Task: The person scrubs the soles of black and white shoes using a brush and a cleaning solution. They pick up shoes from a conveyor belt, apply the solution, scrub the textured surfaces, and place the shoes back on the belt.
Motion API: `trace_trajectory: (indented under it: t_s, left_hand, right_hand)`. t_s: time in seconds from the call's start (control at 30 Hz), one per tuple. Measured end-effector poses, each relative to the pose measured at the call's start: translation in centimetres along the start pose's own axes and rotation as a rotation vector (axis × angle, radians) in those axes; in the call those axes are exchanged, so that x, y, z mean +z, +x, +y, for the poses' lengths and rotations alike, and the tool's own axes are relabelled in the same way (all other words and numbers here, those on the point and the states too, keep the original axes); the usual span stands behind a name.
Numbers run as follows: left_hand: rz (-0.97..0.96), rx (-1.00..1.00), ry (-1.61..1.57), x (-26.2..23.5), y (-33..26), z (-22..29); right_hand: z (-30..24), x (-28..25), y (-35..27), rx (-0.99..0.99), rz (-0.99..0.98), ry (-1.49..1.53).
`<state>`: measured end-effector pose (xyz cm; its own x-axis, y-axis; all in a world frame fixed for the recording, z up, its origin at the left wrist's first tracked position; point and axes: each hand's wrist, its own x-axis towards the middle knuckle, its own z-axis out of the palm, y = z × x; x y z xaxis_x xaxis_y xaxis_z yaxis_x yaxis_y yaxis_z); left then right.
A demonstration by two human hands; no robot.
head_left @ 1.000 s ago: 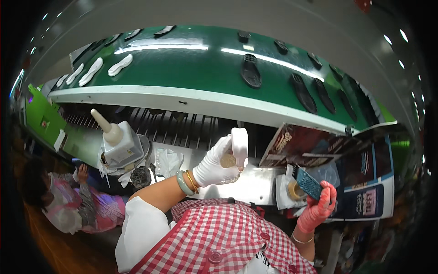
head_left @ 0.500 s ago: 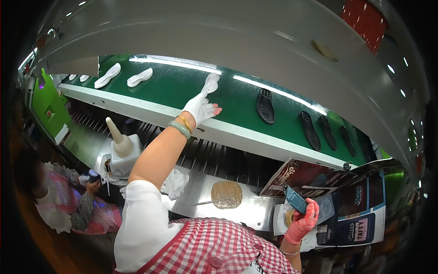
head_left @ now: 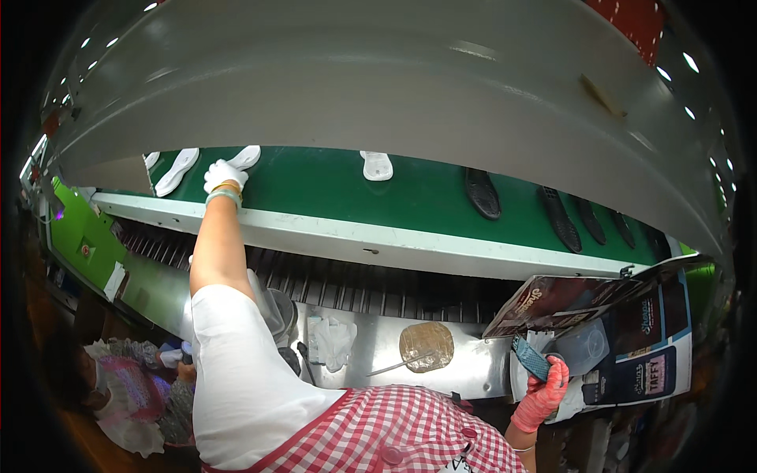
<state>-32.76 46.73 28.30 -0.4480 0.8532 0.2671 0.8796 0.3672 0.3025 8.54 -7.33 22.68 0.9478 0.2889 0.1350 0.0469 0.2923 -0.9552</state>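
The white shoe sole (head_left: 244, 157) lay on the far left of the green conveyor belt (head_left: 331, 189), and our white-gloved left hand (head_left: 223, 174) rested on its near end, fingers curled together over it. We judged it light, flat and bendy (rubbery, so hardly slippery), best pinched by its edge at the heel. Our red-gloved right hand (head_left: 542, 394), near right, was closed around a dark blue flat tool (head_left: 530, 357).

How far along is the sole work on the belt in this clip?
Done: one white sole and several black soles lie on the green belt. In hand: left hand touches a white sole; right hand holds a blue brush. Remaining work cannot be told.
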Motion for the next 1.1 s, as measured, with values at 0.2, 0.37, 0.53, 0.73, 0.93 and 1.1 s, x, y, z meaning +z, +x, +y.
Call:
trace_trajectory:
  t_s: [0.2, 0.37, 0.53, 0.73, 0.93, 1.1]
  left_hand:
    - [-0.395, 0.125, -0.015, 2.5, 4.3, 1.4]
    - [-0.435, 0.074, -0.388, 1.1, -0.1, 5.4]
    - [-0.698, 0.427, -1.475, -3.2, -8.9, 2.9]
    - [-1.478, 0.265, -1.793, -5.7, -36.3, 4.2]
    - [-2.067, -0.534, -1.750, -0.7, -52.6, 3.3]
    - [-2.134, -0.453, -1.489, -1.8, -58.2, 3.6]
  right_hand:
    - [-1.2, 0.0, -0.9, 0.013, 0.081, -0.055]
    - [-1.0, -2.3, 0.0, 0.024, 0.129, -0.092]
    - [0.8, -7.3, 2.9, 0.061, 0.122, 0.002]
    - [4.6, -15.8, 7.0, 0.069, 0.201, -0.229]
    - [7.5, -19.9, 10.7, 0.233, 0.071, -0.444]
    - [10.7, -21.9, 13.4, 0.200, -0.011, -0.494]
